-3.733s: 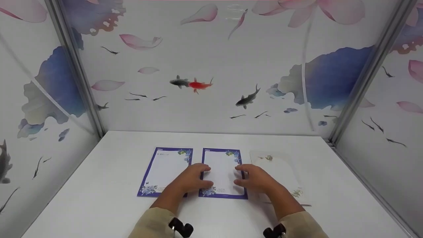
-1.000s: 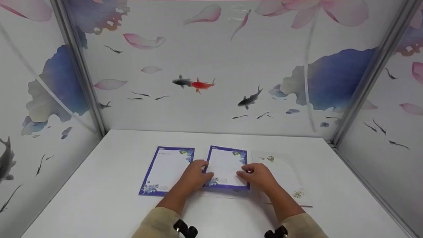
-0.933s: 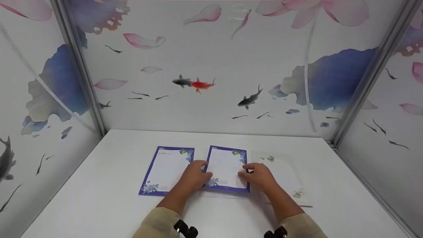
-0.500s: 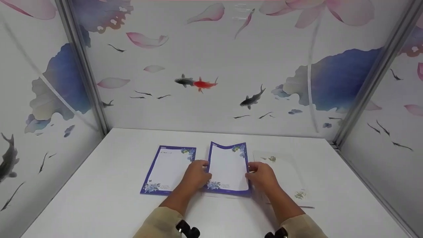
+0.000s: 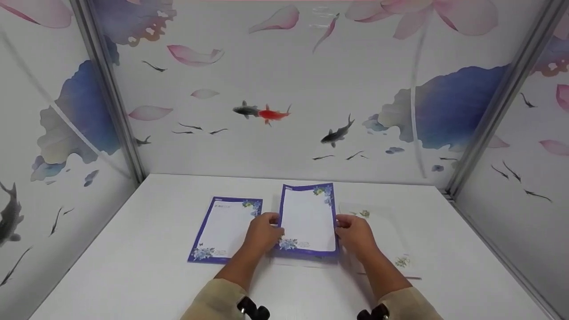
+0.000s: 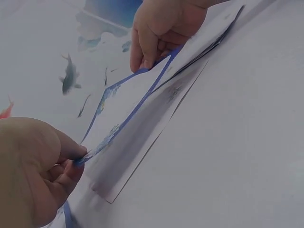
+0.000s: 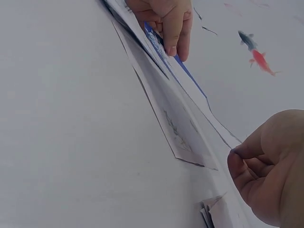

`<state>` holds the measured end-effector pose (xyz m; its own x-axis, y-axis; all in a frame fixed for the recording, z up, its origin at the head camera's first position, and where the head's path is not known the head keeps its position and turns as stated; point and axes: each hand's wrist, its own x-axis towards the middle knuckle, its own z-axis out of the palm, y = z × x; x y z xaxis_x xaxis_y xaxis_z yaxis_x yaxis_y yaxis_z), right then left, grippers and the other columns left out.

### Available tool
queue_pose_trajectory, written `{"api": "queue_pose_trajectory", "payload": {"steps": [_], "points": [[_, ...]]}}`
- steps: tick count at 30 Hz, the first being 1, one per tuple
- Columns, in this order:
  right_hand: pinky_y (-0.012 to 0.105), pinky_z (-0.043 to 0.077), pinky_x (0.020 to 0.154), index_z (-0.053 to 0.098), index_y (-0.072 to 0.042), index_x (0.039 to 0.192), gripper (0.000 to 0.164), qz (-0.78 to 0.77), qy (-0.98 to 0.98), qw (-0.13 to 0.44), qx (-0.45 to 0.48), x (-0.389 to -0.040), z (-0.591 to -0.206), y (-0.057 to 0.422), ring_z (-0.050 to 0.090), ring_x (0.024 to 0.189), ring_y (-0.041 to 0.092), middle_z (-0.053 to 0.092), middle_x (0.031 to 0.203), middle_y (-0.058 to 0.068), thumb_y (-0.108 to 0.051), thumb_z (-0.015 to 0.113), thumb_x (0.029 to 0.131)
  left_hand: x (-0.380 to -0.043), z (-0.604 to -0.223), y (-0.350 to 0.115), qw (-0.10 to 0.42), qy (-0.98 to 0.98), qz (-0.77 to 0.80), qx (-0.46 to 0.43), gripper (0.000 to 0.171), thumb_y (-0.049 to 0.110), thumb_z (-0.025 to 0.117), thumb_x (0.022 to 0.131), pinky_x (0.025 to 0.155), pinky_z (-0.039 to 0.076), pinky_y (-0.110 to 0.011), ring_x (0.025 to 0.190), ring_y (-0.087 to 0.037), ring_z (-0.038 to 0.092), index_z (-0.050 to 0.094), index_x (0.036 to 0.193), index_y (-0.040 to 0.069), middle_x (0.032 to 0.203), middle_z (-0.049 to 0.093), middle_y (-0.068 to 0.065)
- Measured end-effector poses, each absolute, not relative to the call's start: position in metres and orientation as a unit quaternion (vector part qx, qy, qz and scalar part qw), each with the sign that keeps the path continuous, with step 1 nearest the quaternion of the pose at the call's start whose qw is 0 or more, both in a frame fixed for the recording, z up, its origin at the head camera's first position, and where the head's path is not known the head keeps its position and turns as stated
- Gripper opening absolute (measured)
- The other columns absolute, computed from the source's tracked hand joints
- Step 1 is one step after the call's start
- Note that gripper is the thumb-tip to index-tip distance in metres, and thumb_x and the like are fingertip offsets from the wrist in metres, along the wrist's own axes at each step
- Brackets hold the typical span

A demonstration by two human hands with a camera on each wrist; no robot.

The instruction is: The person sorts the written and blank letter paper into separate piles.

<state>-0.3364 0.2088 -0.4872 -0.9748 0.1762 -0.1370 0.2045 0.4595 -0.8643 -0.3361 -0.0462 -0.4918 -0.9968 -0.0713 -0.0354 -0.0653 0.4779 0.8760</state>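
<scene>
A sheet of letter paper (image 5: 307, 218) with a blue-purple border and blue flowers in two corners is raised off the table, its top edge slightly bowed. My left hand (image 5: 263, 233) pinches its left edge between thumb and fingers. On the opposite edge, my right hand (image 5: 357, 233) holds it in the same way. Both wrist views show a gap under the lifted sheet, above another pale sheet (image 7: 178, 128) with a faint flower print. Part of that lower sheet is hidden from the head camera.
Left of the hands lies a second blue-bordered sheet (image 5: 226, 226), partly covered by my left hand and forearm. To the right, a pale stack of paper (image 5: 378, 235) with gold-green flower prints lies under my right forearm. Printed wall panels (image 5: 284, 151) enclose the white table (image 5: 146, 266).
At first the middle blue-bordered sheet lay flat between my hands. Both hands have gripped its side edges and lifted it, uncovering the pale sheet below. Over the last half second it rose further.
</scene>
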Motion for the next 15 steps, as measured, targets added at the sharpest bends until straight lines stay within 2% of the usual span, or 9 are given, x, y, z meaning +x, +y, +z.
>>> {"api": "queue_pose_trajectory", "payload": {"steps": [9, 15], "points": [[0.048, 0.055, 0.115, 0.06, -0.009, 0.15, 0.043, -0.54, 0.832, 0.004, 0.129, -0.333, -0.476, 0.227, 0.069, 0.129, 0.031, 0.067, 0.142, 0.017, -0.009, 0.059, 0.107, -0.334, -0.483, -0.027, 0.011, -0.824, -0.566, 0.038, 0.042, 0.013, 0.071, 0.1, 0.115, 0.055, -0.045, 0.126, -0.025, 0.068, 0.068, 0.142, 0.012, 0.133, 0.073, -0.006], [0.051, 0.05, 0.12, 0.056, -0.01, 0.154, 0.045, -0.541, 0.829, 0.013, 0.139, -0.329, -0.471, 0.259, 0.063, 0.138, 0.035, 0.061, 0.151, 0.019, -0.01, 0.056, 0.109, -0.328, -0.487, 0.003, 0.018, -0.819, -0.574, 0.01, 0.041, 0.016, 0.071, 0.1, 0.109, 0.058, -0.042, 0.119, -0.021, 0.07, 0.068, 0.141, 0.01, 0.129, 0.074, -0.005]]}}
